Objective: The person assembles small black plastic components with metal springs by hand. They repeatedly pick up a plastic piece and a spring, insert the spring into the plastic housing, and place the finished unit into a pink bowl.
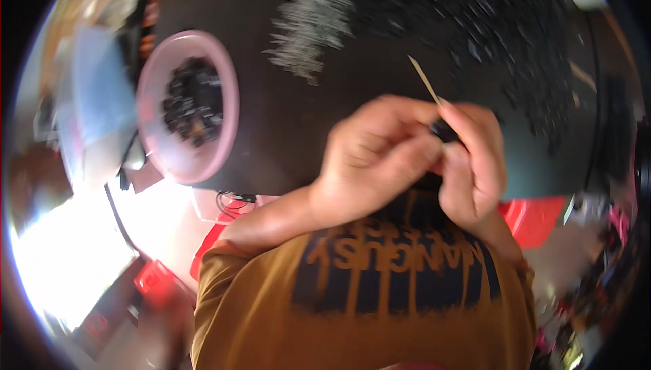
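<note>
In front of my chest, over the near side of the dark table, my two hands meet. My left hand (369,156) pinches a small black piece (444,130) between thumb and curled fingers. The fingers of my right hand (478,160) close around the other side of the same piece. A thin, pointed wooden stick (424,80) juts up and to the left from beside the right index fingertip, seemingly gripped there. Its lower end is hidden by the fingers. What exact kind of part the black piece is cannot be made out.
A pink oval basin (231,99) at the left holds many small black pieces. Clear or whitish small parts (312,21) lie heaped at the far middle. Black pieces (502,27) spread across the far right of the table (271,146). Red containers (536,221) stand below the near edge.
</note>
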The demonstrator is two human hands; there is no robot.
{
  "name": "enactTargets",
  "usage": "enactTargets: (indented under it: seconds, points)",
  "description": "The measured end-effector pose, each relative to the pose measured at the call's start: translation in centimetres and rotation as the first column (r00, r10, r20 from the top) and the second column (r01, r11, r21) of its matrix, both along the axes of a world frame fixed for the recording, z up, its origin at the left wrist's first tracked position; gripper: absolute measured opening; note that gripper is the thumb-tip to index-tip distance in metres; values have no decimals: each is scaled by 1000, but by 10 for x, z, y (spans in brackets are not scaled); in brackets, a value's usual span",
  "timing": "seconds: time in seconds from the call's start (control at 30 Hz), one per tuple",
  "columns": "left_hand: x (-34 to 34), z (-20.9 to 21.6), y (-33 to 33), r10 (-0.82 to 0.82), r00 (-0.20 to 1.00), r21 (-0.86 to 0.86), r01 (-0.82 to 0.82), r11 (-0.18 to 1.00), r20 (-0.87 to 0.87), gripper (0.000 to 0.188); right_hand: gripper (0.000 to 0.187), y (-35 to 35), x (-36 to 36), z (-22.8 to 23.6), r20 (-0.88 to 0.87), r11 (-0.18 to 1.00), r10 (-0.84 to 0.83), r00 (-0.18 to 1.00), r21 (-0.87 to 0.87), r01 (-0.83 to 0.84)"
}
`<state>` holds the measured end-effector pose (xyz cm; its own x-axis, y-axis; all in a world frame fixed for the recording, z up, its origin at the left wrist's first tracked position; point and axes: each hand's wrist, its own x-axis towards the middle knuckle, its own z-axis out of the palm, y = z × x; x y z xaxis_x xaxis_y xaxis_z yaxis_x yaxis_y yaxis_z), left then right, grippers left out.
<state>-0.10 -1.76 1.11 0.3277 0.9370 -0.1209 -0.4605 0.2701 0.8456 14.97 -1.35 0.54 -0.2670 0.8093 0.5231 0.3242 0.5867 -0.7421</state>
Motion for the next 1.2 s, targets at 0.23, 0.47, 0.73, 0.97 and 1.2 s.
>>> enactTargets:
  seconds: [0.23,0.47,0.73,0.97,1.2]
  points:
    - [-4,-8,1,-115,992,44,113,993,56,22,30,-14,-2,-2,-9,989,-42,999,-139,40]
    - [-21,9,-6,-30,989,118,48,992,-146,20,32,-21,-6,1,-72,990,19,997,-136,-29]
    - [-34,15,-8,39,894,133,24,991,-447,19,19,-26,5,2,-63,971,87,994,-218,-99]
    - [-47,16,-7,156,850,114,-113,987,-504,19,19,-34,11,-8,-85,942,66,994,-322,-90]
    - [-118,43,1,617,470,366,-520,771,-631,22,21,-29,11,-9,-84,952,121,989,-273,-139]
